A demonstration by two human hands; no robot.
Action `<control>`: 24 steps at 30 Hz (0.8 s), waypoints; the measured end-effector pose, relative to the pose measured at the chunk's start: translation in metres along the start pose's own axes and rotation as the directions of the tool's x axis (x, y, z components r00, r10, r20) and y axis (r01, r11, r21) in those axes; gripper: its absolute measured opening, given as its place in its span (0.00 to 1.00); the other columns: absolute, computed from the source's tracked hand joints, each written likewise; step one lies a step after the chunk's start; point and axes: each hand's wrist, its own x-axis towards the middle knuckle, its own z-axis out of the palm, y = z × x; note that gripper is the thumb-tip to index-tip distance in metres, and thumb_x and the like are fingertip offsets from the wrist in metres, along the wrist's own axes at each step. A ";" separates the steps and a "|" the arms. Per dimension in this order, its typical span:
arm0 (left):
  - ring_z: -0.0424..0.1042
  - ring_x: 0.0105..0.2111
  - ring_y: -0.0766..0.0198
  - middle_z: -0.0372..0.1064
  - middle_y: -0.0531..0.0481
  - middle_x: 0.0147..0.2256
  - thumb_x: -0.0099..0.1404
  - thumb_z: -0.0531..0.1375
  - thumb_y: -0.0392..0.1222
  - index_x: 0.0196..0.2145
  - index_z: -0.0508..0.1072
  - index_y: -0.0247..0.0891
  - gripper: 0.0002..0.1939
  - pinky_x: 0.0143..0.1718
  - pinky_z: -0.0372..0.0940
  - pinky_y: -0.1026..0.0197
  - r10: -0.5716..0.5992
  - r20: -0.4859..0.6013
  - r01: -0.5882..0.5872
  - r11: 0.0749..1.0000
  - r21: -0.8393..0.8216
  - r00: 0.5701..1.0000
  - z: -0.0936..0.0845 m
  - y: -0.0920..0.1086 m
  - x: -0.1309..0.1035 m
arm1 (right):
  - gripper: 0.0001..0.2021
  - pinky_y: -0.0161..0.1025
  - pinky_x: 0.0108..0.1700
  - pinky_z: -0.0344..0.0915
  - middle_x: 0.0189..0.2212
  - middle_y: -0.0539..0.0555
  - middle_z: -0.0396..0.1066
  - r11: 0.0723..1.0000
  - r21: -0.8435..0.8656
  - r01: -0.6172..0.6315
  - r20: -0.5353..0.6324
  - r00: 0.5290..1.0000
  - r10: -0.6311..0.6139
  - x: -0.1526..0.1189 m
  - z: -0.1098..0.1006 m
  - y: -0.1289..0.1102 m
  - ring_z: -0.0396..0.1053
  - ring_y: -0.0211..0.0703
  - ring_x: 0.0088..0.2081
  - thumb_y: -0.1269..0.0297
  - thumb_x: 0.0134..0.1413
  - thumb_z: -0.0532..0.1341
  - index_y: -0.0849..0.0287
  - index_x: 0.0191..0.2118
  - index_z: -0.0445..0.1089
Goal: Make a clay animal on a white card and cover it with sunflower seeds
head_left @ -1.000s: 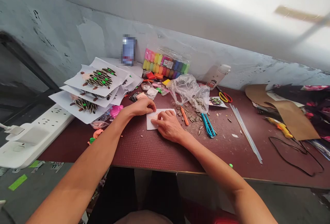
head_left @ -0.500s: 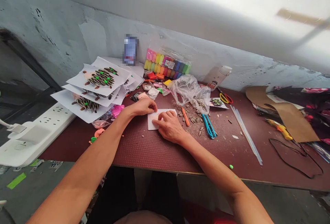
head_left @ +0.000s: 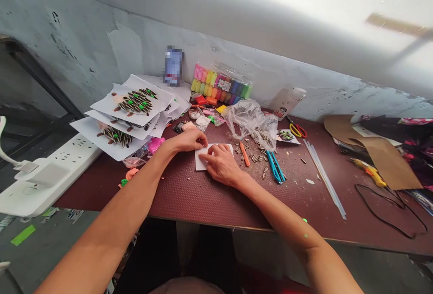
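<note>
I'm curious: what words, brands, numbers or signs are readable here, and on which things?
None is readable.
White label on the clear pack of coloured pieces: too small.
Grey print on the crumpled clear plastic bag: blurred.
Markings on the teal plastic cutter: too small.
Upright blue-screened device: pixelated.

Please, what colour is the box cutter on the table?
Blue, best seen in the head view.

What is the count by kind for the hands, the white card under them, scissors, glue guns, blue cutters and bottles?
Hands: 2 (left hand, right hand)
White card: 1
Scissors: 1 pair
Glue gun: 1
Blue cutter: 1
Bottle: 1
Total: 7
</note>
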 end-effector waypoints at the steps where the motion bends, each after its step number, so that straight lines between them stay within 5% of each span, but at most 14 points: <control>1: 0.74 0.36 0.62 0.79 0.48 0.35 0.55 0.58 0.29 0.35 0.82 0.35 0.14 0.42 0.65 0.63 0.004 0.001 -0.004 1.000 0.001 1.000 0.000 -0.001 0.000 | 0.16 0.46 0.50 0.50 0.42 0.57 0.68 1.000 0.001 0.002 0.002 1.000 -0.002 0.000 0.000 0.000 0.57 0.48 0.43 0.69 0.61 0.59 0.54 0.53 0.75; 9: 0.73 0.36 0.61 0.79 0.48 0.34 0.54 0.58 0.31 0.35 0.82 0.36 0.14 0.43 0.65 0.62 0.009 0.004 -0.009 1.000 0.010 1.000 0.000 -0.001 0.000 | 0.12 0.46 0.49 0.49 0.43 0.58 0.68 0.996 -0.062 0.068 0.015 0.998 -0.067 0.007 -0.003 0.003 0.56 0.48 0.42 0.68 0.63 0.58 0.55 0.47 0.76; 24: 0.73 0.37 0.62 0.79 0.48 0.35 0.56 0.59 0.31 0.35 0.81 0.36 0.12 0.42 0.65 0.63 0.019 -0.009 -0.019 1.000 -0.011 1.000 0.001 -0.003 -0.001 | 0.16 0.46 0.50 0.50 0.42 0.56 0.69 0.998 -0.009 0.069 -0.083 0.994 -0.070 -0.006 0.000 0.002 0.57 0.47 0.42 0.71 0.59 0.59 0.54 0.50 0.76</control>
